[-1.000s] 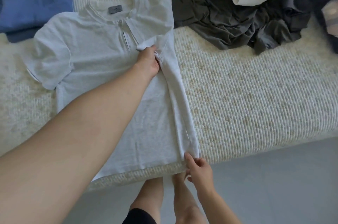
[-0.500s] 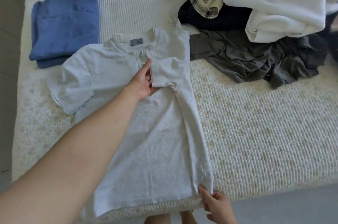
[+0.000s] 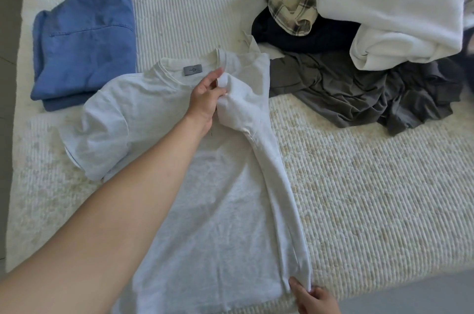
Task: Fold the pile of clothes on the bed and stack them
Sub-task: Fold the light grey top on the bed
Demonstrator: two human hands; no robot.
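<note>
A pale grey T-shirt (image 3: 210, 200) lies flat on the bed, collar and grey label at the far end. Its right side is folded inward as a long strip. My left hand (image 3: 206, 98) reaches across the chest and pinches the folded-in right sleeve near the collar. At the near hem my right hand (image 3: 311, 297) pinches the folded strip's bottom corner. A folded blue garment (image 3: 84, 39) sits at the far left. The unfolded pile at the far right holds a dark grey garment (image 3: 359, 93), a navy piece (image 3: 302, 36), a plaid shirt (image 3: 295, 8) and a thick white garment (image 3: 395, 10).
The bed has a cream ribbed cover (image 3: 372, 198); its near edge runs along the bottom right, with grey floor (image 3: 423, 295) beyond. A strip of floor also shows at the far left edge.
My left hand has slid up from the chest toward the collar, now pinching the folded sleeve. The view has tilted, and my right hand stays at the hem corner.
</note>
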